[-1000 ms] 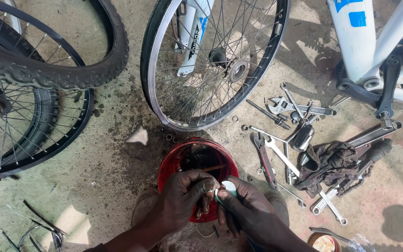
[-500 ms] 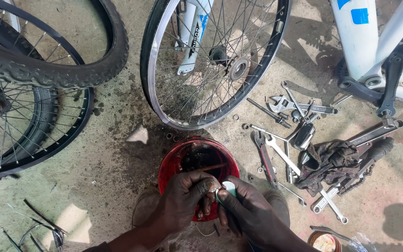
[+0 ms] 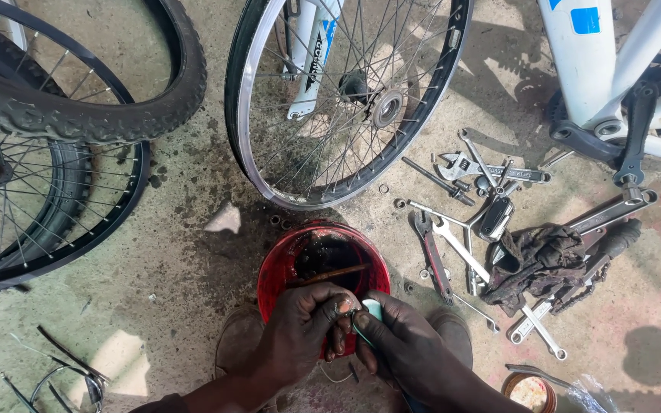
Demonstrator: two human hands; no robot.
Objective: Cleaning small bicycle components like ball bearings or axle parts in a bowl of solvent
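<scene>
Barely anything shifts between the fingers over the last second: the left hand (image 3: 300, 336) keeps its fingertips pinched narrow on a tiny part too small to name, and the right hand (image 3: 407, 348) stays curled around a pale teal-white object (image 3: 371, 309), perhaps a small tube or brush, pressed up against the left fingertips. Both hands have drawn slightly closer together and sit a touch lower over the near rim of the red bucket (image 3: 273, 268), whose dark inside holds a rusty rod (image 3: 334, 273) lying across it. So the fine work at the fingertips looks ongoing, not finished. Beyond the bucket stands a spoked bicycle wheel (image 3: 346, 99). To the right, well apart, lie spanners (image 3: 460, 248) and a dark rag (image 3: 537, 256) on the concrete floor (image 3: 193, 229); a white bicycle frame (image 3: 590, 61) rises behind them.
</scene>
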